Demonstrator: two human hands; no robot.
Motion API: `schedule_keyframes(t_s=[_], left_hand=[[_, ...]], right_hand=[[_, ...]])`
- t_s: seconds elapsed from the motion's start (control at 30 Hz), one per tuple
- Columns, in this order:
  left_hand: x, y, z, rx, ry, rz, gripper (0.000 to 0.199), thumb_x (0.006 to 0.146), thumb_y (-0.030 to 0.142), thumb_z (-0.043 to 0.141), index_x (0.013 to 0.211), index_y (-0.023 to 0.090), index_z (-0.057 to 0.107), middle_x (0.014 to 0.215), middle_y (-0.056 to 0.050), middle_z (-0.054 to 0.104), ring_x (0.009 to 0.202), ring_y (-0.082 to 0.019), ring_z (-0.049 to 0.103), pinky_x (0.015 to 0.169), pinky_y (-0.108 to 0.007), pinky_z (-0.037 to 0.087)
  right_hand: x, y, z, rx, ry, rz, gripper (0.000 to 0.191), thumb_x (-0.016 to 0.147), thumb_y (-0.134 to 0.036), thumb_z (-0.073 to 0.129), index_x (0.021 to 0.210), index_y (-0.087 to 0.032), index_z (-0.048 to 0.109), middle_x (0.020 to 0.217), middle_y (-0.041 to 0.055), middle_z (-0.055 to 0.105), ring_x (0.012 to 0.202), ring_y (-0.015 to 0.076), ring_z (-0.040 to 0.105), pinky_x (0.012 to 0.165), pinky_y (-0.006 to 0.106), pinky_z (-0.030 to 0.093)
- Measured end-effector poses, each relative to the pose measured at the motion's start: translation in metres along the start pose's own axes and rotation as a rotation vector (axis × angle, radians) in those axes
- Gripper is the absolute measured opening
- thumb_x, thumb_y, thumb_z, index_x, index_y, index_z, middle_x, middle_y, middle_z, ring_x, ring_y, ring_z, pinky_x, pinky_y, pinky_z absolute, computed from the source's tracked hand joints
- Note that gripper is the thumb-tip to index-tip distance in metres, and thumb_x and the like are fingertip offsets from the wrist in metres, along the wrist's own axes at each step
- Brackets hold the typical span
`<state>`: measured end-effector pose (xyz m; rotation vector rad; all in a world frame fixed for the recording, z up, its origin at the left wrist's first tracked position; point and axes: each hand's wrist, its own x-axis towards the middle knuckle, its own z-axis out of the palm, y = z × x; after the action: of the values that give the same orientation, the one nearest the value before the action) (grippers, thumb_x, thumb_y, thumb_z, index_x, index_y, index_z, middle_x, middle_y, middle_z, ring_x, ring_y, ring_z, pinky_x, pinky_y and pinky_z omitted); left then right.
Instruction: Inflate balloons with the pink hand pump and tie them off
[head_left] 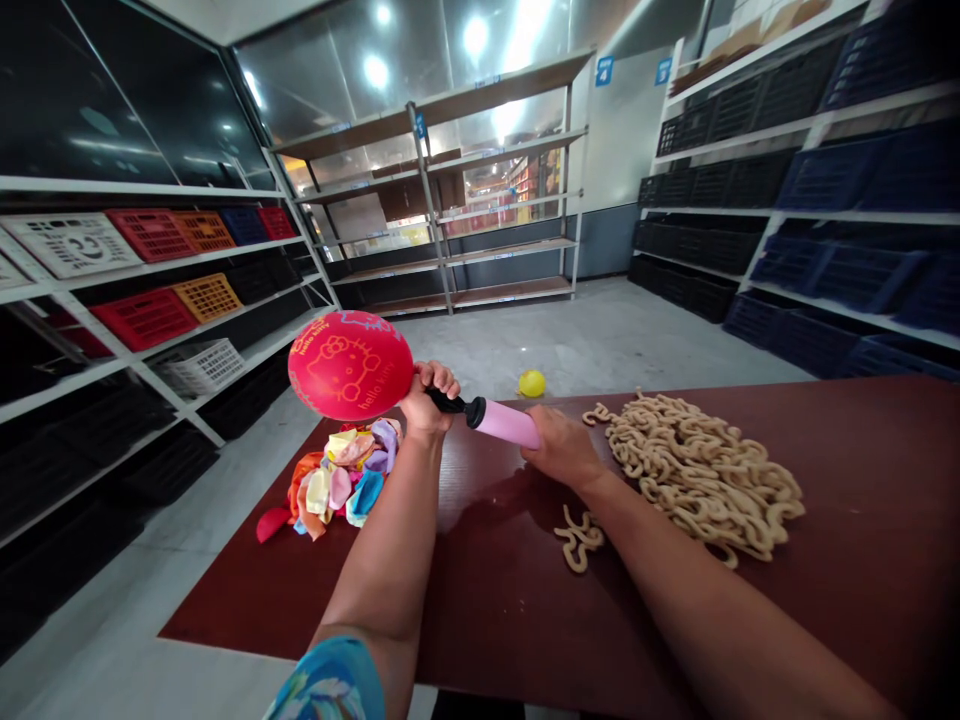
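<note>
A red balloon (351,366) with printed cartoon figures, inflated, is at the left of my left hand (429,396). The fingers of that hand are wrapped round the balloon's neck and the black nozzle end of a hand pump. My right hand (561,444) grips the pink barrel of the pump (508,424), which spans the gap between both hands above the table. Below the balloon, a pile of uninflated balloons (339,480) in many colours lies on the table's left part. A large heap of beige curled pieces (697,470) sits to the right, with several loose ones (579,538) nearer me.
The dark red table (487,610) has its left edge below the balloon pile. A yellow balloon (532,383) lies on the floor beyond it. Shelves with crates (154,234) stand left and right, and a metal rack (510,293) stands at the back.
</note>
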<state>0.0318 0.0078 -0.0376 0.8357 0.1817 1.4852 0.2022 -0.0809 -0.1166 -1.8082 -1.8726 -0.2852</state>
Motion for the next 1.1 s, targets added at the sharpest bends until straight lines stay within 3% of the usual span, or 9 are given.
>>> schedule_keyframes(t_s=[0.13,0.27,0.37,0.53,0.83,0.97,1.1], left_hand=[[0.005,0.0,-0.004,0.024,0.077,0.029,0.029,0.073,0.023,0.051,0.058,0.018,0.026,0.054,0.003,0.026,0.044,-0.008,0.028,0.04,-0.02,0.024],[0.013,0.014,-0.01,0.005,0.169,0.087,0.031,0.073,0.024,0.051,0.058,0.019,0.024,0.053,0.004,0.023,0.042,-0.007,0.026,0.039,-0.02,0.021],[0.015,0.024,-0.013,-0.027,0.174,0.118,0.032,0.073,0.021,0.051,0.058,0.018,0.023,0.054,0.005,0.023,0.042,-0.006,0.027,0.039,-0.019,0.021],[0.015,0.018,-0.014,-0.039,0.144,0.133,0.028,0.073,0.019,0.048,0.058,0.018,0.025,0.054,0.004,0.025,0.043,-0.006,0.029,0.04,-0.019,0.022],[0.002,-0.013,-0.004,0.042,0.117,0.005,0.024,0.073,0.021,0.049,0.061,0.019,0.029,0.054,0.004,0.031,0.042,-0.007,0.032,0.041,-0.02,0.025],[0.001,-0.019,-0.003,0.015,0.176,-0.034,0.022,0.072,0.018,0.046,0.061,0.019,0.027,0.052,0.005,0.03,0.04,-0.007,0.031,0.041,-0.021,0.026],[0.009,-0.009,-0.008,-0.023,0.286,-0.03,0.021,0.07,0.016,0.044,0.061,0.019,0.026,0.049,0.007,0.023,0.037,-0.006,0.026,0.04,-0.02,0.021]], right_hand=[[0.001,0.016,-0.001,0.031,-0.066,0.013,0.025,0.071,-0.025,0.054,0.096,-0.021,0.051,0.089,0.0036,0.059,0.082,0.0175,0.052,0.064,0.026,0.032],[0.003,0.037,-0.002,0.029,-0.13,0.054,0.03,0.066,-0.023,0.059,0.096,-0.021,0.052,0.09,0.0031,0.06,0.082,0.0169,0.052,0.067,0.026,0.032],[0.004,0.046,-0.001,0.015,-0.138,0.077,0.029,0.065,-0.021,0.06,0.093,-0.02,0.052,0.09,0.003,0.06,0.081,0.0167,0.052,0.068,0.026,0.032],[0.003,0.036,0.001,-0.034,-0.11,0.102,0.03,0.065,-0.021,0.059,0.094,-0.02,0.05,0.088,0.0036,0.06,0.08,0.018,0.053,0.065,0.027,0.031],[-0.001,0.01,0.0,0.07,-0.145,-0.012,0.038,0.066,-0.032,0.061,0.101,-0.022,0.048,0.088,0.0025,0.061,0.074,0.0168,0.056,0.06,0.026,0.03],[0.0,0.014,-0.004,0.043,-0.131,0.011,0.038,0.066,-0.031,0.06,0.101,-0.022,0.049,0.087,0.0024,0.062,0.074,0.0174,0.056,0.058,0.026,0.029],[0.003,0.023,-0.006,0.017,-0.133,0.001,0.036,0.066,-0.027,0.06,0.101,-0.022,0.05,0.09,0.0025,0.061,0.08,0.018,0.055,0.064,0.027,0.031]])
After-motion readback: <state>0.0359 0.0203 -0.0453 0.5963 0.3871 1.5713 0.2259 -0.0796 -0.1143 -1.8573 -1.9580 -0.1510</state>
